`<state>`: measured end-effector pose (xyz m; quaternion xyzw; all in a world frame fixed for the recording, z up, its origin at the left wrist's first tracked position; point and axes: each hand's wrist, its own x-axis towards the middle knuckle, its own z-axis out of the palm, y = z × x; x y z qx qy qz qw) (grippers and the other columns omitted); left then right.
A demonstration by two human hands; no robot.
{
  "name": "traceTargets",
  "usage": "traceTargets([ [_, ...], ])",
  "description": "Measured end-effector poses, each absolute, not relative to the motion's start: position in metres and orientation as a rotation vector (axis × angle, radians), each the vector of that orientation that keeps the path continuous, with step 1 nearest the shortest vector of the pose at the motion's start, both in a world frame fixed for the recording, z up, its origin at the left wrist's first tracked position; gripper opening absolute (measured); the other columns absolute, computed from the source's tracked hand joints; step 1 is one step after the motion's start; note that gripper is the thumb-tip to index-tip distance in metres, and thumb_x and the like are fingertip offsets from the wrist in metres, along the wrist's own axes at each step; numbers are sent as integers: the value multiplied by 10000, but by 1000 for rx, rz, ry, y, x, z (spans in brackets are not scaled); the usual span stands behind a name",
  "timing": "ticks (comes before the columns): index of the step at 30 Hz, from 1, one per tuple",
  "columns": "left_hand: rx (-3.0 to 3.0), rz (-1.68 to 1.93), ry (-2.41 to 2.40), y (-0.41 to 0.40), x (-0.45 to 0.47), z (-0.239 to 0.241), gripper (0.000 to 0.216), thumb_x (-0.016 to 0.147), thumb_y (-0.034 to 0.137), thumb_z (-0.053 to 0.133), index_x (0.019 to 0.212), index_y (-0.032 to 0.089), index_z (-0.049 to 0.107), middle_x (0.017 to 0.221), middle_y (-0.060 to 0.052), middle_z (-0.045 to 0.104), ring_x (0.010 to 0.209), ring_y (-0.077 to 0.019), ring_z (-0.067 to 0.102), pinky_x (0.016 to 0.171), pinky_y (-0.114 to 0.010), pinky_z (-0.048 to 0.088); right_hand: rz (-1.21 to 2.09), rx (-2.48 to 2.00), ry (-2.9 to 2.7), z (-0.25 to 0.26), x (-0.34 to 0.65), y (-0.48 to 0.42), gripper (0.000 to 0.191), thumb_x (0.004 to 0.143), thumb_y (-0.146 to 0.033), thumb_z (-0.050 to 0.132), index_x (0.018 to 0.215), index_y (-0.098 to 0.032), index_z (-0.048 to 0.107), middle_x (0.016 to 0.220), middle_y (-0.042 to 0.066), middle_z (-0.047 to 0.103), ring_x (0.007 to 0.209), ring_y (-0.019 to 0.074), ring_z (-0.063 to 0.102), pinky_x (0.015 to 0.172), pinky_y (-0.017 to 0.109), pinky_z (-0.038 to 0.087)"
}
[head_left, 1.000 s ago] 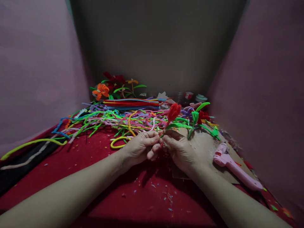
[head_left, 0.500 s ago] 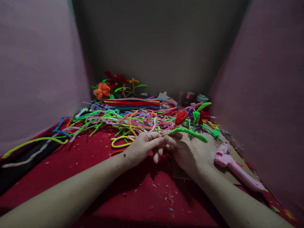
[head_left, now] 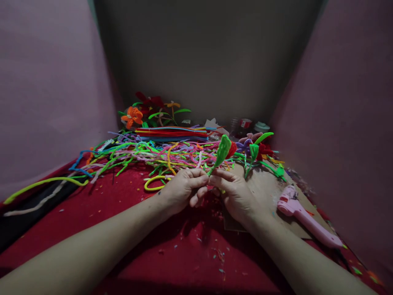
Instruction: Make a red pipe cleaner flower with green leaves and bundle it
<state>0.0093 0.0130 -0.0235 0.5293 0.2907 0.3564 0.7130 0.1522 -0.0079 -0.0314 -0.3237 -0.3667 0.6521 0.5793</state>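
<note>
Both my hands meet over the red cloth and pinch the stem of a small pipe-cleaner flower. My left hand grips the lower stem with closed fingers. My right hand pinches it from the other side. A green pipe-cleaner leaf rises from the pinch, and the red flower head shows just behind it. A tangle of loose coloured pipe cleaners lies just beyond my hands.
A pink glue gun lies on brown cardboard at the right. Finished pipe-cleaner flowers stand at the back by a straight bundle. More flowers and small jars sit back right. Pink walls close both sides.
The stem has been turned between my fingers: the green leaf swung from lying out to the right up to upright, now in front of the red head. My hands stayed in place.
</note>
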Motion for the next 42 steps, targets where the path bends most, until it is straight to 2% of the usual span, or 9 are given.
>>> traceTargets([
  [12, 1026, 551, 414, 18, 3, -25, 177, 815, 280, 522, 703, 143, 512, 400, 108, 361, 248, -5, 195, 322, -160, 341, 1573, -703, -976, -37, 157, -5, 113, 626, -187, 717, 738, -183, 710, 637, -5, 638, 536, 79, 484, 471, 194, 346],
  [16, 1325, 673, 651, 12, 8, -20, 263, 811, 346, 512, 636, 153, 472, 423, 85, 398, 262, -22, 291, 312, -159, 283, 1443, -735, -963, -36, 156, -6, 105, 601, -172, 725, 704, -190, 713, 658, -5, 645, 588, 106, 507, 514, 223, 369],
  [18, 1587, 817, 860, 9, 10, -20, 211, 815, 317, 498, 681, 154, 503, 472, 62, 455, 313, -38, 368, 332, -160, 274, 1404, -779, -916, -36, 156, -6, 102, 580, -166, 736, 674, -194, 706, 654, -11, 643, 599, 109, 518, 505, 218, 360],
  [21, 1983, 1044, 1016, 6, 11, -25, 91, 794, 221, 495, 771, 159, 557, 567, 41, 503, 456, -61, 446, 451, -174, 354, 1428, -818, -850, -37, 155, -6, 113, 569, -184, 748, 666, -192, 691, 632, -25, 635, 557, 93, 515, 476, 204, 338],
  [24, 2177, 1090, 1033, 5, 10, -27, 106, 790, 192, 480, 735, 160, 564, 593, 33, 511, 522, -70, 456, 518, -186, 369, 1469, -835, -871, -36, 153, -7, 126, 585, -218, 747, 687, -173, 688, 654, -14, 645, 533, 81, 517, 468, 199, 330],
  [28, 1891, 951, 1038, 5, 9, -23, 176, 816, 238, 453, 669, 164, 512, 472, 70, 440, 368, -45, 381, 389, -167, 304, 1480, -829, -988, -35, 154, -8, 157, 630, -263, 725, 743, -160, 688, 633, -9, 620, 516, 77, 495, 471, 204, 323],
  [31, 1624, 894, 956, 7, 9, -18, 189, 794, 263, 495, 637, 161, 477, 464, 72, 452, 326, -36, 375, 341, -159, 287, 1475, -812, -1105, -36, 157, -8, 144, 675, -281, 691, 746, -156, 678, 627, -7, 600, 519, 78, 471, 490, 216, 322],
  [36, 1291, 842, 787, 12, 9, -22, 196, 759, 297, 576, 662, 142, 508, 456, 71, 461, 311, -11, 335, 323, -137, 244, 1452, -812, -1134, -40, 159, -3, 131, 717, -267, 644, 771, -153, 680, 632, 3, 599, 525, 81, 442, 496, 227, 298],
  [42, 1103, 784, 601, 17, 9, -29, 151, 765, 296, 577, 751, 153, 530, 439, 98, 413, 283, 1, 236, 340, -150, 273, 1536, -759, -1044, -41, 156, -1, 198, 703, -251, 658, 878, -163, 691, 618, -13, 576, 498, 61, 399, 463, 208, 264],
])
